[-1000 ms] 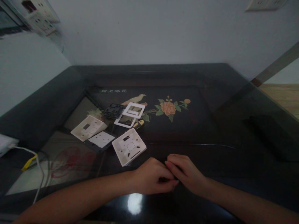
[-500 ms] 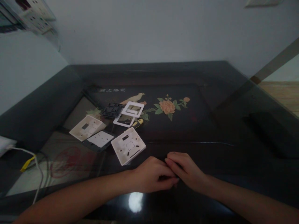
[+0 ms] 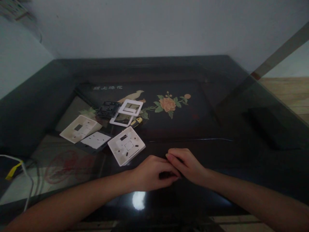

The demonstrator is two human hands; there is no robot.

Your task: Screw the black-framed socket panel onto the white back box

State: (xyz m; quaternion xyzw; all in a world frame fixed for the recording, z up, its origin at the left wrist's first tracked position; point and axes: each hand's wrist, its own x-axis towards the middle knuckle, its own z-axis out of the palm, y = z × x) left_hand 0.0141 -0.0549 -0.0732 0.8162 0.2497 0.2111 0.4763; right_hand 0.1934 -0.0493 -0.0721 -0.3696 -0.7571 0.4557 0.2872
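My left hand (image 3: 155,173) and my right hand (image 3: 187,166) rest together at the front of the table. Their fingers are curled and touch, the right fingers overlapping the left fingertips. A dark gap shows between my left thumb and fingers, and no object is visible in either hand. Nearest to my left hand lies a white square wall-switch back box (image 3: 126,146), open side up. Beyond it are a yellow-and-black screwdriver handle (image 3: 136,122), two overlapping white frames (image 3: 131,107) and a black slotted part (image 3: 108,110). Another white back box (image 3: 78,128) stands to the left, beside a grey-white plate (image 3: 96,140).
The glossy dark table (image 3: 198,199) has a bird and a flower picture (image 3: 167,104) under its surface. A white cable (image 3: 30,183) with a yellow tag (image 3: 13,171) runs at the left edge. A flat dark object (image 3: 270,129) lies at the right. A wall (image 3: 145,29) stands behind.
The whole view has shifted, so everything appears slightly farther left and higher. My hands keep the same touching pose, and the parts on the table have not moved.
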